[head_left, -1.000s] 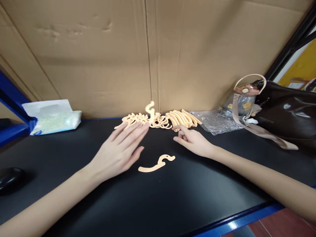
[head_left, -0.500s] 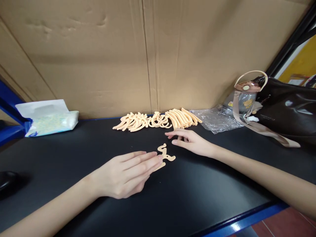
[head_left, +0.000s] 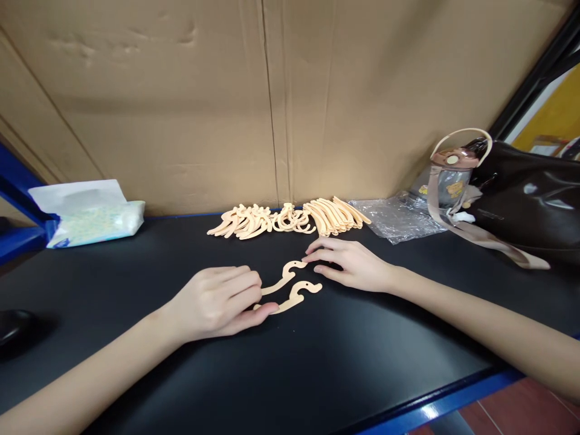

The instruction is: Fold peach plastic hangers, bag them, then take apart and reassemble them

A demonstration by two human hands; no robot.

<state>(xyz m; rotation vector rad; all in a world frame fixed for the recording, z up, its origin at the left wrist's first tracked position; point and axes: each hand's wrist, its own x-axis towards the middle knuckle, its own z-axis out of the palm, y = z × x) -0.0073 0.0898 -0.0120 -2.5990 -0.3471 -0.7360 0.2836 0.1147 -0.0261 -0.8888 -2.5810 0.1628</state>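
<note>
Two flat, cream-coloured, hook-ended pieces lie nearly side by side on the black table (head_left: 335, 350). Each has a small dark hole near its curled end. My left hand (head_left: 217, 302) is closed over their left ends, which it partly hides; its fingers meet the far hooked piece (head_left: 281, 283) and its thumb presses the near hooked piece (head_left: 296, 296). At the curled tip of the far piece, the fingertips of my right hand (head_left: 351, 264) touch or almost touch it. That hand's thumb is held apart from its fingers.
Along the cardboard wall (head_left: 203, 109) lie a heap of hooked parts (head_left: 244, 221), several ring-like parts (head_left: 290, 219) and a stack of long strips (head_left: 338, 215). Clear plastic (head_left: 392, 219), a strapped bottle (head_left: 453, 175) and a dark bag (head_left: 530, 199) sit right; a tissue pack (head_left: 95, 220) sits left.
My left hand has drawn back left and curled its fingers. The far piece now lies about parallel to the near one instead of across it. My right hand has moved slightly left and down.
</note>
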